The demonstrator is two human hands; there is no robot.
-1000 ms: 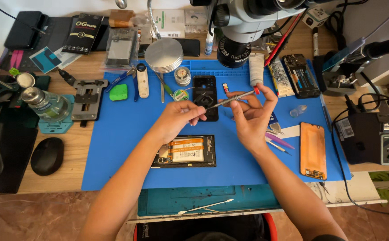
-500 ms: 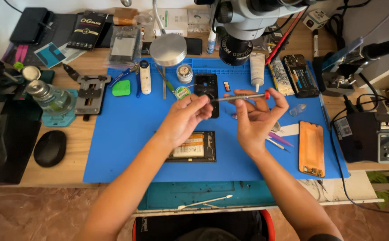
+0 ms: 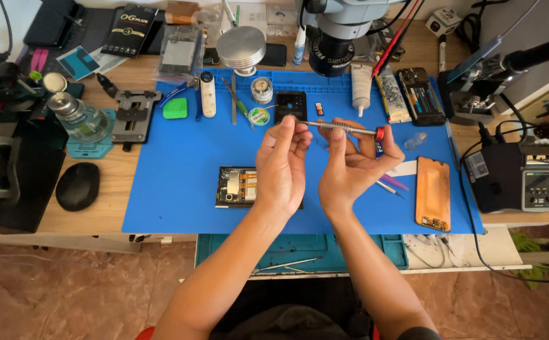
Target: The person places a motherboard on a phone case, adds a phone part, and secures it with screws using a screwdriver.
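Above the middle of the blue mat (image 3: 180,157), both hands are raised and share one slim metal screwdriver (image 3: 344,128) with a red cap at its right end. It lies nearly level, its tip toward the left. The left hand (image 3: 281,167) pinches the tip end between thumb and fingertips, its grip closed on the tool. The right hand (image 3: 350,167) is closed around the shaft, fingers curled over it, the red cap just past them. Below the left hand, partly hidden by it, an opened phone (image 3: 237,186) lies flat on the mat with its insides showing. At the right of the mat an orange phone back (image 3: 432,192) lies flat, well apart from the hands. Toward the upper centre a small dark phone (image 3: 290,104) rests just behind the screwdriver tip, beneath a microscope (image 3: 337,38). A black mouse (image 3: 77,186) sits on the wooden surface (image 3: 111,201) at the left.
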